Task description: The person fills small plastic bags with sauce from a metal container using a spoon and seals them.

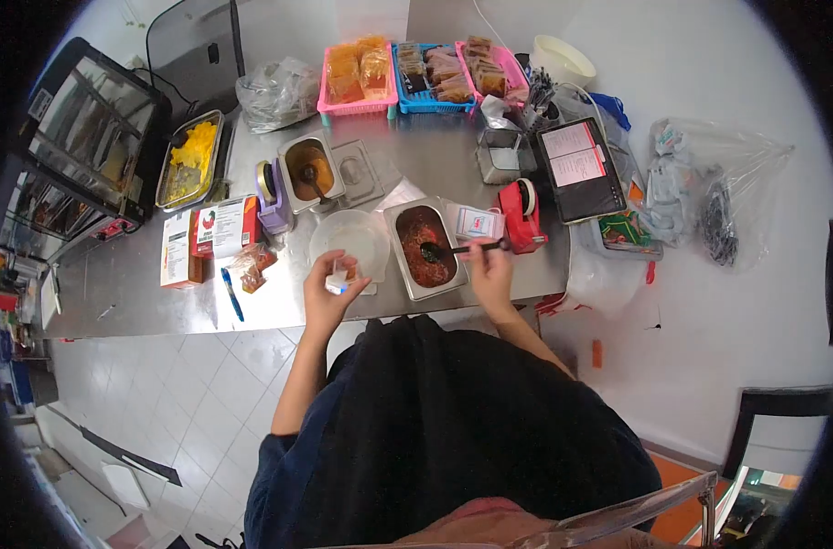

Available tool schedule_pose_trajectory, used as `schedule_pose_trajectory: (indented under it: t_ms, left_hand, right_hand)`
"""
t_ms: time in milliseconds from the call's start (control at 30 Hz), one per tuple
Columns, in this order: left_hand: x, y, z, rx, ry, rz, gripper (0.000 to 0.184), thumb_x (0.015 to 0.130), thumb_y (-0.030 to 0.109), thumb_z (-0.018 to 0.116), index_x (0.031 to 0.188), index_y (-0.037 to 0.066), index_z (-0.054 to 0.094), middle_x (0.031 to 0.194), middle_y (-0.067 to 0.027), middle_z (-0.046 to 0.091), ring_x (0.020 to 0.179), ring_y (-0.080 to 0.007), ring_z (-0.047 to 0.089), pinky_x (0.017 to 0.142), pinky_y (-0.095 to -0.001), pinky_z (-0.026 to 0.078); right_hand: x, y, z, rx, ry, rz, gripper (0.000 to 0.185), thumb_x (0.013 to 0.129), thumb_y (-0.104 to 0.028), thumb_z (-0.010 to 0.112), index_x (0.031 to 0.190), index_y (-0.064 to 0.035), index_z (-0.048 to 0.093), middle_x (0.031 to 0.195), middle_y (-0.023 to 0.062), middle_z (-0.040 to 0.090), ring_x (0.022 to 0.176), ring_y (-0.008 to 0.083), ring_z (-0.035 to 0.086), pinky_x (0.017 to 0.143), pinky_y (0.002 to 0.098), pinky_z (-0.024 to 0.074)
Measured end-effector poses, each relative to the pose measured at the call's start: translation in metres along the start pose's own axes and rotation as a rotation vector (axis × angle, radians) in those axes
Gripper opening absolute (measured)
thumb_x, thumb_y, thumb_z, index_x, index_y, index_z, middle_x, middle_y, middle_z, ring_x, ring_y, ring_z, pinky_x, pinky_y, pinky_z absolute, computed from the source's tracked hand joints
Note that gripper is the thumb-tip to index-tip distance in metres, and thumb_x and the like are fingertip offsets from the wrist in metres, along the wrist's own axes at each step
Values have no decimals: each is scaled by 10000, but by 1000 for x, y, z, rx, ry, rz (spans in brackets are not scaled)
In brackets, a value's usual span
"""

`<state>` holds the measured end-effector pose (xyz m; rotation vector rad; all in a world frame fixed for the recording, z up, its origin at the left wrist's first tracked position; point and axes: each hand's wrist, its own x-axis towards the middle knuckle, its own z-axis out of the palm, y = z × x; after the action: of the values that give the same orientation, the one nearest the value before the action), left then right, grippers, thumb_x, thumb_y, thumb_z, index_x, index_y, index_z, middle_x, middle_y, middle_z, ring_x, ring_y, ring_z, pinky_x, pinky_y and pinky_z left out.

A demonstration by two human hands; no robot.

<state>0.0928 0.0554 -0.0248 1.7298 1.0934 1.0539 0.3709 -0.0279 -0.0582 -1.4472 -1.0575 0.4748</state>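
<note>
Right hand (pixel 491 273): fingers curled in around the handle of a black spoon (pixel 448 249), whose bowl sits in the red sauce (pixel 425 227) of a steel pan (pixel 435 291) close to the person's front. Taking that pan as the clock's centre, with twelve pointing away from the person, the right hand is at three to four o'clock. Between eight and nine is the left hand (pixel 329 291), thumb and fingers pinched on a small clear packet (pixel 343 274) with something reddish in it; I can't make out more from here. Just beyond that hand, at nine, stands a round translucent tub (pixel 348 234).

At two o'clock lies a white card (pixel 478 222), with a red tape dispenser (pixel 523 220) just past it. A second steel pan (pixel 304 139), holding brown sauce and another dark spoon, stands at ten. Farther out, along the back of the metal table (pixel 151 293), I see a pink basket (pixel 360 108) at eleven, a blue basket (pixel 435 106) at twelve and another pink basket (pixel 517 87) at one, all filled with packets.
</note>
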Motion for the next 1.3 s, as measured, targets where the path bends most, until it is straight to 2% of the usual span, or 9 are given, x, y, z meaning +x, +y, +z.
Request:
schedule_pose_trajectory:
  t_ms: [167,267,367,467,667,800,1100,1200,1300]
  left_hand:
    - [-26,-10,-11,-9,23,-74,548,683,81,831,1141,10,539,965,-81,673,883,-157,621,844,-313,479]
    - [-28,-10,-15,-32,29,-89,552,684,86,829,1146,6,539,978,-87,672,892,-162,621,854,-316,476]
    - [-25,-14,-16,-25,54,-109,552,690,94,825,1154,6,539,983,-93,671,903,-165,620,866,-318,474]
    - [-22,-12,-18,-6,51,-104,547,700,100,817,1160,4,539,988,-96,670,910,-167,618,875,-318,471]
    - [-26,-10,-21,-26,65,-124,532,705,90,810,1157,8,541,979,-94,668,910,-167,617,876,-319,470]
    - [-28,-11,-24,1,57,-104,538,704,77,809,1162,11,533,975,-94,668,894,-162,613,863,-316,472]
    - [-8,19,-9,-2,-84,-17,556,697,110,828,1156,16,528,963,-97,677,838,-151,621,812,-299,488]
    - [12,18,8,16,-166,76,591,691,152,837,1168,5,522,957,-102,677,820,-167,637,778,-312,503]
    - [33,26,25,24,-212,119,609,683,165,841,1180,10,524,950,-94,669,825,-179,651,766,-331,509]
  right_hand:
    - [-14,-4,10,-191,-178,-168,128,949,-75,530,970,35,592,864,118,663,759,201,686,663,306,518]
    - [-14,-17,12,2,-138,47,133,959,-74,516,983,39,581,893,124,661,760,183,686,650,278,528]
    - [-9,7,8,82,-70,59,135,966,-63,508,1021,50,557,897,108,644,744,177,681,655,272,540]
    - [-14,15,9,101,-171,75,154,968,-90,516,1013,54,545,881,121,634,743,183,685,662,278,553]
    - [-4,28,3,402,122,242,183,993,-128,474,1012,49,518,905,141,619,719,214,678,629,319,582]
    - [-1,29,2,430,148,367,190,997,-139,468,1038,43,499,920,152,612,719,225,670,670,338,591]
    - [21,9,-10,653,316,333,168,992,-140,483,1069,8,500,1014,139,592,797,231,652,725,382,596]
    - [32,-24,-17,726,321,269,165,992,-142,479,1069,3,499,1024,141,592,808,234,655,730,386,599]
    - [36,-67,-18,654,250,95,180,993,-161,484,1074,-2,503,1024,133,606,802,224,662,705,333,581]
